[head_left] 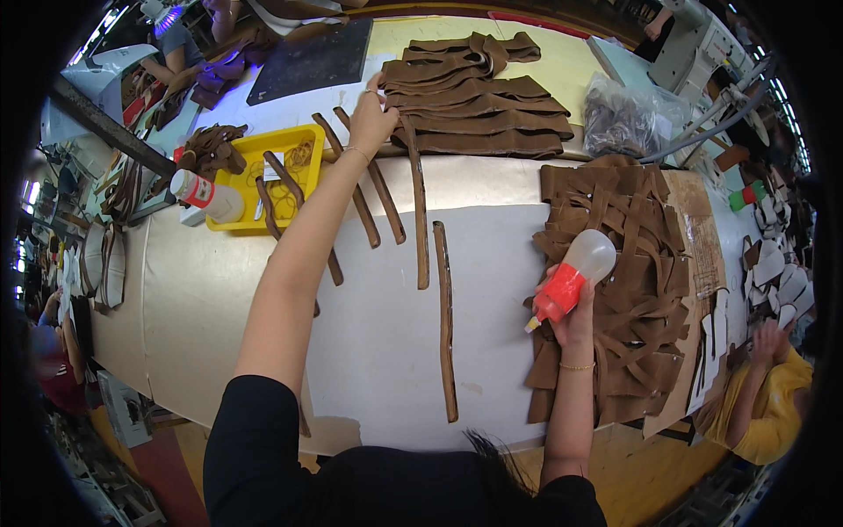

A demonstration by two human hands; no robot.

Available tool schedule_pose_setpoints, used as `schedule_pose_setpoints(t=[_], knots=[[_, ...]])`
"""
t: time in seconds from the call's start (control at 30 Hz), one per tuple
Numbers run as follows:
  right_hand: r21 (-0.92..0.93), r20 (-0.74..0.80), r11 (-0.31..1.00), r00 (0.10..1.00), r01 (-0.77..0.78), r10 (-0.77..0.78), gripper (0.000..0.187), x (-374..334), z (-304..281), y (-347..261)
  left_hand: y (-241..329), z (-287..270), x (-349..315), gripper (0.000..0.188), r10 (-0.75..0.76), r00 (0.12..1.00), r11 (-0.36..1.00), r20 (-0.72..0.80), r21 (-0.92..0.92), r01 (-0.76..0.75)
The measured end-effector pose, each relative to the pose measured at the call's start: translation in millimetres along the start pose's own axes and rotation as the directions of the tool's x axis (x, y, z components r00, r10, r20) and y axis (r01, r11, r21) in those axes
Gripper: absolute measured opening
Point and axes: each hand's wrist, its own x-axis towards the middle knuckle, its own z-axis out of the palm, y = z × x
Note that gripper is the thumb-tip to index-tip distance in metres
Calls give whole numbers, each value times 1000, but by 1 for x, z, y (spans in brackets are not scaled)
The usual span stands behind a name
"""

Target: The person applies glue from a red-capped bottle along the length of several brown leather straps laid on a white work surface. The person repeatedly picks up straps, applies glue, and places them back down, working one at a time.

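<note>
My left hand (373,123) reaches to the far side of the table, fingers closed at the left ends of a stack of brown leather strips (492,101). It appears to pinch one strip's end; the exact grip is partly hidden. My right hand (572,323) holds a squeeze bottle (566,285) with a clear rounded base and a red label, its yellowish nozzle tilted down left. A narrow brown strip (446,325) lies lengthwise before me on a pale sheet (378,351). Another narrow strip (419,211) runs toward me from beside my left hand, with several more under and around my left forearm.
A yellow tray (237,224) holding rubber bands stands left, with a white-capped jar (206,195) against it. Many wide brown pieces (623,351) overlap at the right. Behind are a plastic bag (628,114) and a black board (312,61). A person in yellow (773,404) sits right.
</note>
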Motion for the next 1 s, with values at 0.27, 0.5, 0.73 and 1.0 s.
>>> schedule_pose_setpoints(t=[0.27,0.5,0.73,1.0], knots=[[13,16,1000,1000,18,-18,72,0,-1,-2,65,-25,-84,45,202,745,979,636,-115,-167],[23,12,1000,1000,12,-13,71,1,2,-3,77,-24,-121,59,177,556,962,812,-25,-271],[29,-24,999,999,24,-23,72,1,8,-5,83,-27,-127,59,215,516,915,829,14,-404],[95,159,995,987,-40,25,71,4,-16,-1,93,-58,-230,33,555,595,790,581,-146,-595]])
